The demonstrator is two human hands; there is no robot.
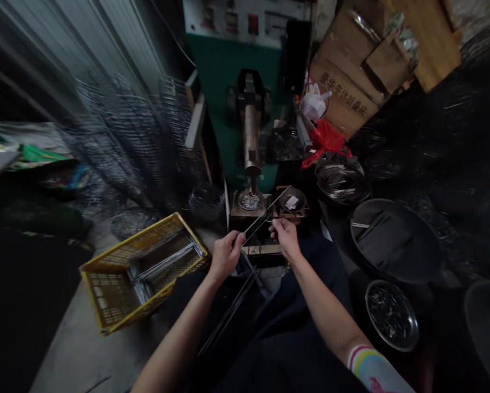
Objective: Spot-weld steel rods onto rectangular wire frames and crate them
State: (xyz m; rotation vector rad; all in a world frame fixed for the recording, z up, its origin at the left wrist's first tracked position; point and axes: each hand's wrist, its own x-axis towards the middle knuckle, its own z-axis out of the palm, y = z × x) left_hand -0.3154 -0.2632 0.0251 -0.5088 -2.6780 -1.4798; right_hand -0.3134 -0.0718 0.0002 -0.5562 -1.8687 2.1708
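Note:
My left hand (225, 255) is closed, thumb on top, on a thin bent metal wire (267, 212) that slants up and to the right. My right hand (285, 238) is closed in a pinch beside the wire; a small thin piece shows at its fingertips, too small to name. Just beyond both hands is a round dish of small shiny metal pieces (251, 202), under the tip of a machine's metal arm (252, 136). To its right sits a dark round pan (293, 201) with a pale scrap in it. More long wires (232, 311) lie across my lap.
A yellow plastic crate (106, 295) with bundled wire rods stands at left. Stacked wire racks (134, 136) lean behind it. At right are a large dark basin (396, 240), a metal bowl of small parts (392, 315) and a cardboard box (343, 82). The green machine (228, 71) rises ahead.

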